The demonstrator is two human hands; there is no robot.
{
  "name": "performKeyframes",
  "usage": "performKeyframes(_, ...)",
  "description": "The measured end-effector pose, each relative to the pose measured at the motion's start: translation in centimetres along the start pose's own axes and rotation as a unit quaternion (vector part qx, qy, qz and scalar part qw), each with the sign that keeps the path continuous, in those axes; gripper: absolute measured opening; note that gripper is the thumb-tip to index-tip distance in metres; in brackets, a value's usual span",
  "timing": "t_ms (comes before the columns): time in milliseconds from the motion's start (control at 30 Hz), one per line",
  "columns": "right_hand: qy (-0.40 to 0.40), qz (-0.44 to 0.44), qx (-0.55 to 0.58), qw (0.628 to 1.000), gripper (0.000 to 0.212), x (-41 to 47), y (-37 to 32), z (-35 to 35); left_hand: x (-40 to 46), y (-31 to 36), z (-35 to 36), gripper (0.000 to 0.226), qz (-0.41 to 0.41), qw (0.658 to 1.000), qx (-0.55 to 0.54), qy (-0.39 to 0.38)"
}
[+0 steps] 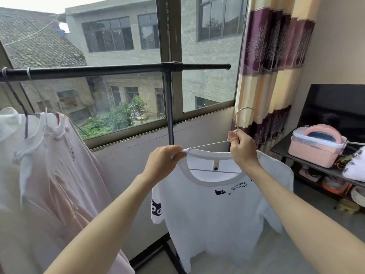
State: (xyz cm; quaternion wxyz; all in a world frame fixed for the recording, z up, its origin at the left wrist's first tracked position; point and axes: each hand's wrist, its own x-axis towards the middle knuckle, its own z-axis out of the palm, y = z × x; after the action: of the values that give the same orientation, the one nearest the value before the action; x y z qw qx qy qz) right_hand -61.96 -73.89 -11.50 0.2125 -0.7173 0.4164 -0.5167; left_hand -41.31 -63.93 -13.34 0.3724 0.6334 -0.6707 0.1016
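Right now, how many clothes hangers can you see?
3: a wire hanger in the white T-shirt, gripped by the right hand; a pale hanger in the pink shirt; a dark hanger at far left. Others may be hidden.

hanger shoulders hidden inside T-shirt, neck label unreadable

Site: lived-in room of a home, upper floor, laundry corner by the window.
Evidence: black clothes rail runs across the window; pale garments hang at left, and a white T-shirt is on a wire hanger. Striped purple-and-cream curtain at right. Dark television screen and pink lidded box on a low tabletop, far right. Tiled roof and brick houses outside.
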Motion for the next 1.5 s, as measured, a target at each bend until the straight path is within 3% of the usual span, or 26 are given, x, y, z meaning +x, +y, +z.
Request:
performKeyframes(133, -0.012, 0.005, -0.019, 1.000, 0.025, 0.5, -1.0, 0.3, 0.3, 0.6, 0.3, 0.028, 0.011, 1.000, 0.014, 0.025)
performKeyframes(333, -0.067, -0.039, -0.046, 0.996, 0.025, -0.1, -1.7, 1.3, 1.2, 1.8, -0.6, 0.017, -0.090, 0.994, -0.051, 0.038)
performKeyframes(533, -0.049, -0.029, -0.028, 0.998, 0.028, -0.1, -2.2, 1.6, 0.9, 1.7, -1.0, 0.023, -0.062, 0.996, 0.023, -0.052)
performKeyframes(667, -0.055, -0.044, 0.010, 0.997, 0.026, -0.6, -2.6, 1.7, 0.1, 1.2, -0.5, 0.018, -0.096, 0.994, 0.042, 0.011)
performKeyframes(733, 0.018, -0.047, -0.018, 0.999, 0.030, -0.8, -1.7, 1.3, 0.2, 0.5, -0.8, 0.017, -0.125, 0.991, 0.024, 0.048)
performKeyframes(833, 0.115, 0.044, -0.108, 0.986, 0.043, -1.0, 1.2, -0.4, 0.4, -0.7, -1.8, 0.019, -0.149, 0.985, 0.023, 0.086)
performKeyframes(967, -0.020, 0.233, -0.157, 0.960, 0.050, -2.0, 4.5, -2.1, 0.9, -1.6, -3.3, 0.018, -0.175, 0.977, 0.011, 0.118)
performKeyframes(1067, -0.011, 0.246, -0.166, 0.955, 0.028, -2.4, 5.6, -2.2, 0.9, -2.6, -4.0, 0.019, -0.195, 0.971, 0.017, 0.135)
performKeyframes(1233, 0.107, 0.275, -0.091, 0.951, 0.028, -1.7, 5.7, -2.9, 0.4, -3.6, -5.6, 0.023, -0.254, 0.955, 0.013, 0.154)
performKeyframes(1333, 0.052, 0.313, -0.091, 0.944, 0.034, -1.6, 5.7, -1.8, 0.3, -3.7, -5.2, 0.019, -0.261, 0.956, -0.012, 0.137)
performKeyframes(1400, 0.021, 0.301, -0.096, 0.948, 0.050, -1.5, 5.0, -0.6, 0.2, -4.1, -4.5, 0.016, -0.260, 0.958, -0.035, 0.116)
performKeyframes(1500, 0.028, 0.154, -0.113, 0.981, 0.055, -1.3, 2.3, 1.3, 0.2, -3.9, -3.7, 0.016, -0.260, 0.962, -0.035, 0.080)
